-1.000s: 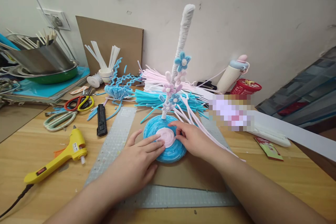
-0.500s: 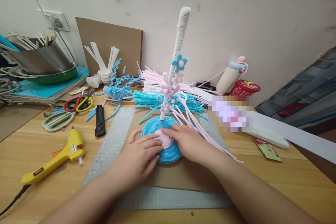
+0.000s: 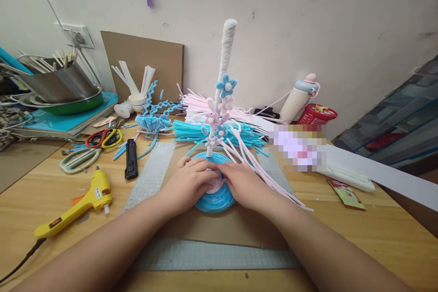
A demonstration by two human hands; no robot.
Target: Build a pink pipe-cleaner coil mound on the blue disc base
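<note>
A round base [image 3: 215, 203] of coiled blue fuzzy stems lies on a cardboard sheet, with a pink coil [image 3: 215, 185] in its middle. My left hand [image 3: 188, 182] rests over the base's left side, fingers bent together and thumb at the pink coil. From the right, my right hand [image 3: 242, 182] meets it, fingers curled at the coil's far edge and thumb on its near side. The fingertips partly hide the coil. At the base's back edge rises a white wrapped post [image 3: 226, 50] bearing blue, pink and lilac fuzzy flowers [image 3: 226, 86].
A yellow glue gun [image 3: 92, 191], a black cutter [image 3: 131, 159] and scissors [image 3: 80, 159] lie left. Blue pipe cleaners [image 3: 191, 133] and pink ones [image 3: 201, 105] are heaped behind. A cutting mat [image 3: 219, 255] is under the cardboard [image 3: 236, 230]. A bottle [image 3: 297, 100] stands back right.
My left hand has moved up and inward over the base, its fingers now more bent. Both hands' fingertips have come closer together at the pink coil. The view has shifted slightly.
</note>
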